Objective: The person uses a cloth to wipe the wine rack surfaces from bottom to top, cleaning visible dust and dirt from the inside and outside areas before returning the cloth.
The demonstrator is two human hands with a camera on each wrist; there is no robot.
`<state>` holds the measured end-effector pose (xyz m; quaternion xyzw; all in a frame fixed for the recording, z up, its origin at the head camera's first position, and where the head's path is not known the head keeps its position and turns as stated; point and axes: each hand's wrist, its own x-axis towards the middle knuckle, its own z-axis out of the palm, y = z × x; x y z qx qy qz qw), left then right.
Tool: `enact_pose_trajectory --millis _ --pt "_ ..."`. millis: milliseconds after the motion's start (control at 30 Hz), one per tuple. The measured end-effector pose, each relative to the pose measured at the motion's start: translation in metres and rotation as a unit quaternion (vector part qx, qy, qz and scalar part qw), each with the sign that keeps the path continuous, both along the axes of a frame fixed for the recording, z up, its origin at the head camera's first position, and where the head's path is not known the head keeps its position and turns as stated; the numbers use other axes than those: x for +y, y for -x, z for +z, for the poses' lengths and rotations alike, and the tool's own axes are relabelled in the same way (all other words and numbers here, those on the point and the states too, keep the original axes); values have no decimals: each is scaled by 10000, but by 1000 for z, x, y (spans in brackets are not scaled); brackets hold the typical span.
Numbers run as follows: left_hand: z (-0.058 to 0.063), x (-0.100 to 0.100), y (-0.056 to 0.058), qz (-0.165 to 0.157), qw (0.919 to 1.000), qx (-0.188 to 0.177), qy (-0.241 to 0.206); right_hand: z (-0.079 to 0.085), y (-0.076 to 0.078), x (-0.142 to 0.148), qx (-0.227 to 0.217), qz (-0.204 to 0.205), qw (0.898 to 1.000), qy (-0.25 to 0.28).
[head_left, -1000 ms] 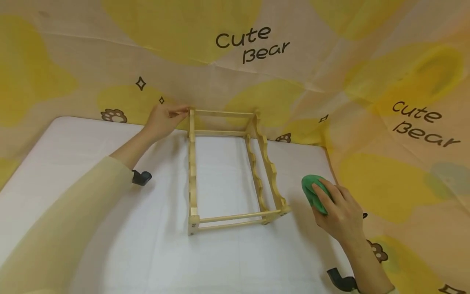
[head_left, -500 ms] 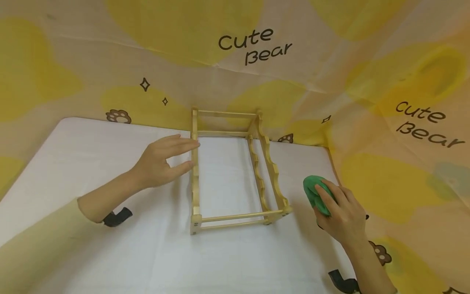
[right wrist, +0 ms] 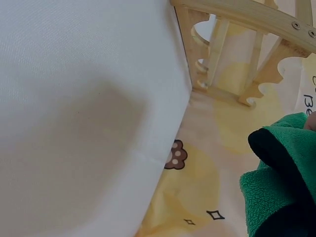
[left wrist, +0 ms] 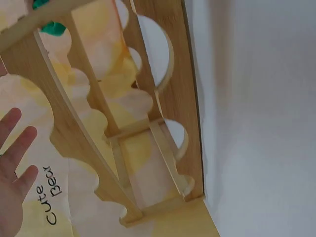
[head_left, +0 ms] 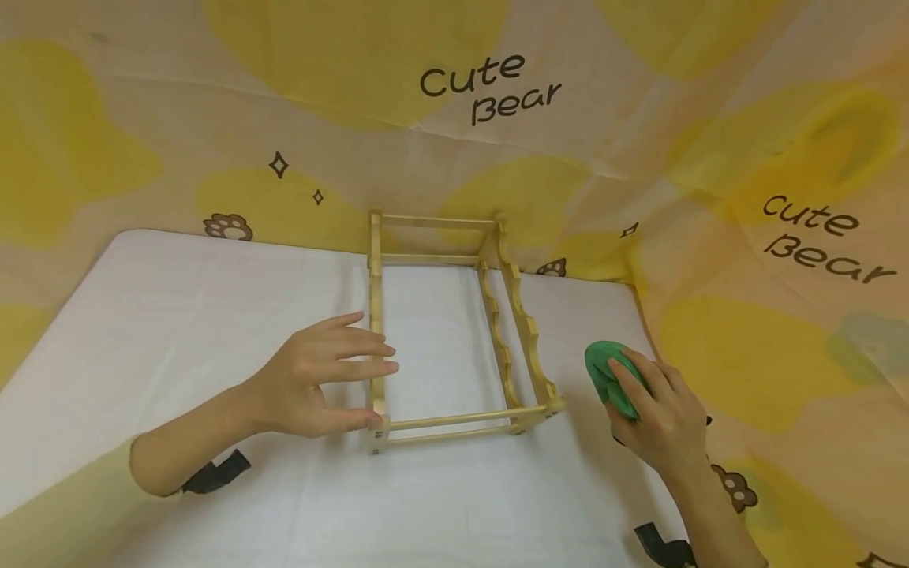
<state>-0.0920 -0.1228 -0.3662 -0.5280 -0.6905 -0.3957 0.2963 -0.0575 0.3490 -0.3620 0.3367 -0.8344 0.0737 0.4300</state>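
A pale wooden rack (head_left: 529,331) with scalloped side rails and thin crossbars stands on the white table. My left hand (head_left: 312,383) has its fingers spread, overlapping the rack's left rail near the front corner in the head view. In the left wrist view, the fingers (left wrist: 24,143) appear beside the scalloped rails (left wrist: 74,133) with nothing between them. My right hand (head_left: 667,418) grips a folded green cloth (head_left: 607,375) to the right of the rack. Up close in the right wrist view, the cloth (right wrist: 269,195) is fluffy with a dark edge; most of that hand is out of frame.
The white tabletop (head_left: 440,505) extends around the rack. Behind it and along the right hangs yellow and beige printed fabric (head_left: 383,95), with the rack's far end close to it. Dark curved pieces (head_left: 220,472) show at both wrists.
My left hand has left the rack's far left corner and come toward the near end along the left rail, its fingers spreading. The right hand with the cloth stays nearly still.
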Motion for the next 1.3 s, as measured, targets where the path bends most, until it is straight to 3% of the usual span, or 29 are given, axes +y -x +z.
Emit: enact_pose_trajectory --millis 267,500,600,833,1067,1300 --pt "-10 5 -14 -340 9994 1 68 -1 0 -3 28 15 10000 8" --pt "-14 1 -15 -527 9983 -114 198 -2 0 -6 29 28 10000 -6" --pt "-12 -2 -15 -539 9972 -330 395 -2 0 -8 33 27 10000 4" --pt "-11 -10 -8 -581 9978 -286 161 1 -2 -17 96 59 9999 82" --pt "-9 -24 -3 -657 9944 -813 160 6 -6 -29 233 185 9993 206" --pt "-14 -31 4 -560 9948 -852 33 18 -13 -48 562 585 9957 452"
